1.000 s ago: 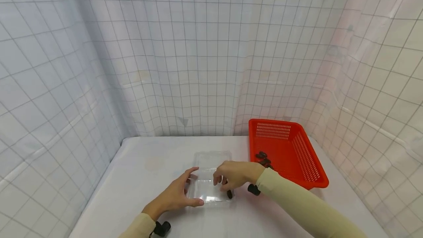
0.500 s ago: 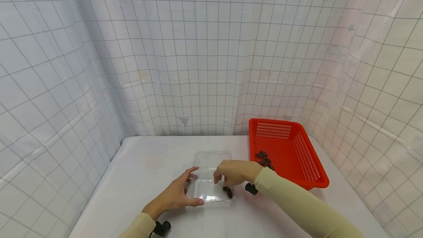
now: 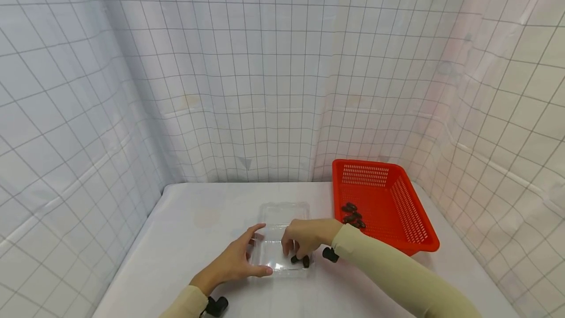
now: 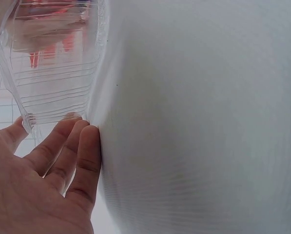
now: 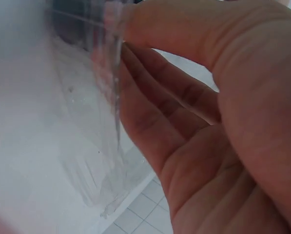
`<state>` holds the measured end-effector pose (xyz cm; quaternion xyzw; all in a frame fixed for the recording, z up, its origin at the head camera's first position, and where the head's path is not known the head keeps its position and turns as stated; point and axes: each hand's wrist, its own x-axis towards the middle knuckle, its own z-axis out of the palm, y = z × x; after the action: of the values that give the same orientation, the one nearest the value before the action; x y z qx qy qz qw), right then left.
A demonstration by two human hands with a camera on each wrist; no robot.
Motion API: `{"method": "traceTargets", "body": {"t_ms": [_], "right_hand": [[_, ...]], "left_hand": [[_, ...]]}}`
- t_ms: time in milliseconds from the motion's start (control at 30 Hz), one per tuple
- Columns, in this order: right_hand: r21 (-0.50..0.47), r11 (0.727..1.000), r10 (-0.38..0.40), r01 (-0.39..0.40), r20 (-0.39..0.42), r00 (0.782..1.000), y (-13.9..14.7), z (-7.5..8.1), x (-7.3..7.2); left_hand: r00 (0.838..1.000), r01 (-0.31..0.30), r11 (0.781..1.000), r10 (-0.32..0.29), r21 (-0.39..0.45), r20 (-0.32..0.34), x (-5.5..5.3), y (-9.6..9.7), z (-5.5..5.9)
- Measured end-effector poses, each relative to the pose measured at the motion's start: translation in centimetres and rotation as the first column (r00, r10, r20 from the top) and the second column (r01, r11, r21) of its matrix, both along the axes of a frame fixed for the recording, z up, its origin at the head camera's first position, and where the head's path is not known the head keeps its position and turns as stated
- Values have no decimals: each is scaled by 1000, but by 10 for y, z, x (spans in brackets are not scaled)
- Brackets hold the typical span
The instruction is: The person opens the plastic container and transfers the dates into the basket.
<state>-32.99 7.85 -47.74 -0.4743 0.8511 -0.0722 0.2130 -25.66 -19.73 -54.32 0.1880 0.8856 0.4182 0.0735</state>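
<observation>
A clear plastic clamshell box [image 3: 275,251] lies on the white table with its lid [image 3: 284,212] folded open at the back. My left hand [image 3: 231,259] holds the box's left side, thumb along the front edge and fingers behind. In the left wrist view its fingertips [image 4: 89,139] touch the ribbed clear wall. Over the box's right half, my right hand [image 3: 304,237] pinches a dark brown oval piece, date-like in shape [image 3: 294,259]. A second such piece [image 3: 306,262] lies beside it in the box. The right wrist view hides the right fingertips behind the wall.
A red perforated plastic basket [image 3: 410,200] stands at the right, with several dark oval pieces [image 3: 353,215] near its left side. White gridded curtains [image 3: 273,87] enclose the table [image 3: 194,220] at the back and both sides.
My right hand has shifted slightly left and toward me inside the box. One dark oval piece has moved left with it, apart from the other. The left hand has stayed put.
</observation>
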Motion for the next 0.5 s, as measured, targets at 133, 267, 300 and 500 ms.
{"method": "traceTargets", "body": {"t_ms": [133,267,300,500], "right_hand": [[-10,999,37,-37,0,999,-9,-2,-2],[-15,998,55,-55,12,998,-14,-4,-3],[-16,998,56,-56,19,998,-15,-4,-4],[-2,998,64,-64,16,998,-16,-5,-5]], "left_hand": [[1000,2,1000,-2,5,5,0,-1,0],[1000,6,1000,-6,7,8,-1,-1,0],[1000,7,1000,-7,7,7,-1,-1,-1],[1000,8,1000,-8,1,3,-2,-1,-1]]}}
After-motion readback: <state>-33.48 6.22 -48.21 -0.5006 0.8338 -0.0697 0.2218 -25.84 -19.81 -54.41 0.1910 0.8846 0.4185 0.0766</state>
